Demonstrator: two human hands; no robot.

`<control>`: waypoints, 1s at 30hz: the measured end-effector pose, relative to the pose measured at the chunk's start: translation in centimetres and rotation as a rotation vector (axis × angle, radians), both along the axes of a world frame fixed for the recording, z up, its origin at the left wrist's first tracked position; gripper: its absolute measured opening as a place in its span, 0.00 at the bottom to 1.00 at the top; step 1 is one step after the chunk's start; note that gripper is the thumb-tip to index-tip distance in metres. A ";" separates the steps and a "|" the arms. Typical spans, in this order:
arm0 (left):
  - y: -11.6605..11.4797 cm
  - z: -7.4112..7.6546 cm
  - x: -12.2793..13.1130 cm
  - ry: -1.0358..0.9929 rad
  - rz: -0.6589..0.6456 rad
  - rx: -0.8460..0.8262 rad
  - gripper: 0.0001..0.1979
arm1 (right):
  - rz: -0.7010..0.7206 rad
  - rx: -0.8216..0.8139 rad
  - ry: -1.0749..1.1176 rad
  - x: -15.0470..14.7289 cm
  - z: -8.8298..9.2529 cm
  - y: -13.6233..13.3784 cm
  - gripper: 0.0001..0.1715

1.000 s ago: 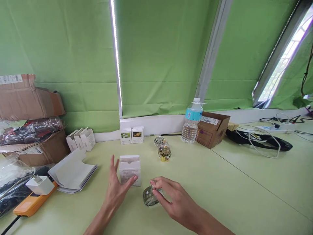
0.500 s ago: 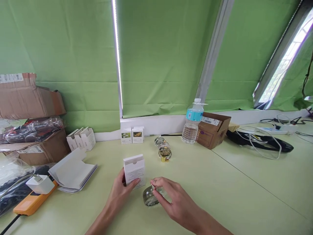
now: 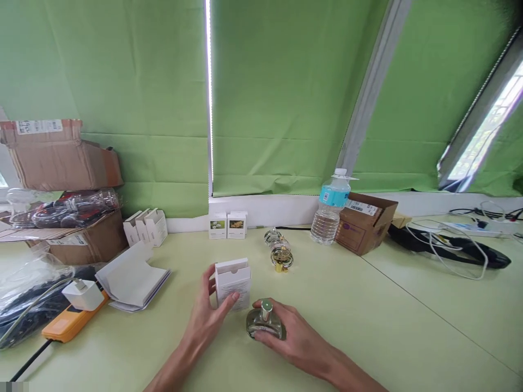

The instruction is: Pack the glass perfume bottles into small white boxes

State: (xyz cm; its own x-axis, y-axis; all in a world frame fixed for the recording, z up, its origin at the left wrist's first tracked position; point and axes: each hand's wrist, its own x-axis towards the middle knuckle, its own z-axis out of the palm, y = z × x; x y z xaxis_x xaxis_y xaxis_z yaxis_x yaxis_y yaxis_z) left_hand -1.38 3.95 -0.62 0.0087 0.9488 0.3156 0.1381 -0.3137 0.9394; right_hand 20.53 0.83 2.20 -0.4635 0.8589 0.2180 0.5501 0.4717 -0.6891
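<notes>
Upright on the table is a small white box (image 3: 232,286) with printed text on its side, gripped between the thumb and fingers of my left hand (image 3: 204,307). To its right, my right hand (image 3: 296,335) is wrapped round a rounded clear glass perfume bottle (image 3: 257,325), whose shiny silver-green cap (image 3: 266,308) points up. Box and bottle are close together. Behind them several glass bottles (image 3: 281,255) stand in a row, the nearest with a gold part at its front.
Two picture-fronted boxes (image 3: 218,226) stand by the wall. Several white cartons (image 3: 155,227), folded papers (image 3: 133,277) and an orange power strip (image 3: 75,321) are on the left. A water bottle (image 3: 327,215), a brown carton (image 3: 363,228) and cables (image 3: 457,239) lie right.
My right hand has shifted from pinching the bottle's top to wrapping round its body, and the cap now shows. The left hand still holds the box. The whole view has turned slightly left.
</notes>
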 end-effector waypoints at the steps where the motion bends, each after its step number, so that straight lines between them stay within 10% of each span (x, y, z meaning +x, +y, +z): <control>1: -0.1 0.2 0.0 0.008 0.048 0.043 0.33 | 0.005 0.000 -0.001 0.0 0.0 0.0 0.11; 9: -0.3 0.9 -0.4 0.215 0.039 0.422 0.16 | 0.011 -0.002 0.017 0.0 0.2 -0.2 0.08; 21: -1.6 4.0 0.2 0.397 -0.154 0.267 0.18 | -0.081 0.141 0.156 0.7 0.8 -2.2 0.18; 30: -1.6 5.5 0.0 0.332 -0.250 0.123 0.15 | 0.042 -0.002 0.469 -1.1 5.7 -0.5 0.16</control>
State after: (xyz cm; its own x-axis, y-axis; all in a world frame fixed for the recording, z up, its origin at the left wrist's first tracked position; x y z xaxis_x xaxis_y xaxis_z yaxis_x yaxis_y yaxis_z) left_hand -1.40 2.33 4.85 0.3535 0.8601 0.3677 0.3324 -0.4830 0.8101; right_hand 19.42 0.30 7.87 -0.3497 0.8420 0.4109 0.1594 0.4857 -0.8595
